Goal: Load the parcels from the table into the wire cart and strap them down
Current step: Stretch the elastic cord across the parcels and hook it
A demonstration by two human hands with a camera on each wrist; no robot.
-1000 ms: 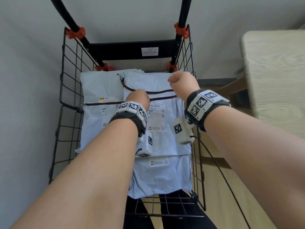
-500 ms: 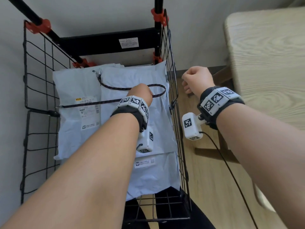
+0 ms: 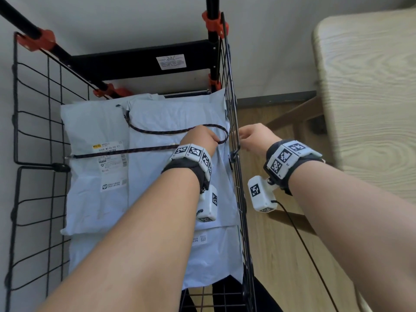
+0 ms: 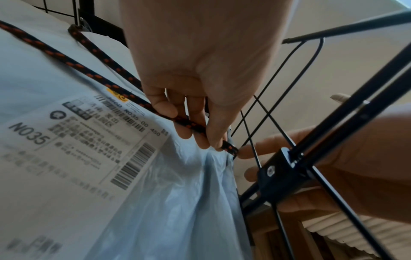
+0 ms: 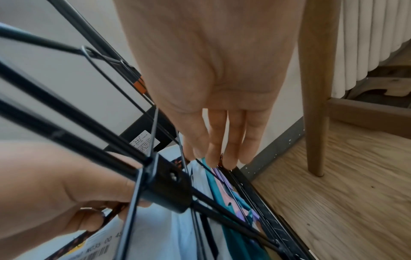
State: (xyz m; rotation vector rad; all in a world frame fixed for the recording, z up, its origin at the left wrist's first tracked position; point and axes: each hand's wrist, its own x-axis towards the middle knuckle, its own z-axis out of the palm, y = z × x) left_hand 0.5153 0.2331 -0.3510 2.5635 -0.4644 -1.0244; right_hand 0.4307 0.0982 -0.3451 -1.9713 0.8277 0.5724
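Observation:
Several pale blue parcels (image 3: 99, 124) lie stacked in the black wire cart (image 3: 38, 122). A black-and-orange elastic cord (image 3: 126, 152) runs across them from the left wall and loops back near the right wall. My left hand (image 3: 200, 137) is inside the cart and pinches the cord (image 4: 106, 84) close to its end, right against the right wall's wires. My right hand (image 3: 254, 136) is outside that wall, with straight fingers (image 5: 218, 158) reaching to the wires opposite the left hand. One right fingertip (image 4: 246, 151) meets the cord's end through the mesh.
A light wooden table (image 3: 371, 86) stands to the right of the cart, with a wooden leg (image 5: 315, 88) on the plank floor (image 3: 281, 255). The cart's black handle posts (image 3: 212, 41) with orange clamps rise at the back against a pale wall.
My right hand went from above the parcels out over the right wall and now reaches the wires from outside. My left hand carried the cord toward that wall, and the cord now forms a loop.

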